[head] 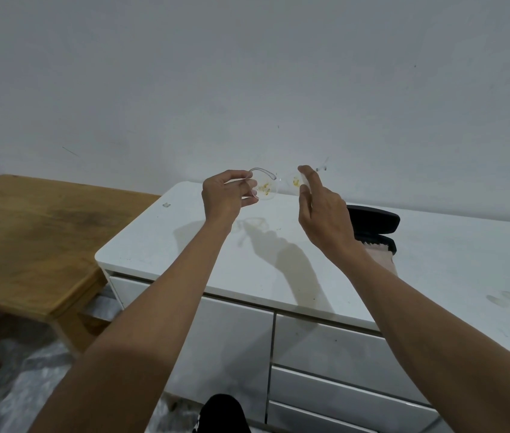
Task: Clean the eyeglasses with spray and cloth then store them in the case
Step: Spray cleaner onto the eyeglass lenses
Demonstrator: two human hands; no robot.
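Observation:
Clear-framed eyeglasses (267, 186) hang in the air above the white dresser top (278, 264), with yellow smears on both lenses. My left hand (225, 195) pinches the left side of the frame between thumb and fingers. My right hand (322, 207) holds the right lens edge, index finger stretched up along it. An open black glasses case (378, 225) lies on the dresser behind my right wrist, and a pale pink cloth (378, 251) sits in it, partly hidden by my arm. No spray bottle is visible.
A wooden table (28, 239) stands lower to the left of the dresser. The dresser's drawers (325, 364) face me below its front edge. A grey wall rises close behind. Plastic sheeting covers the floor at lower left.

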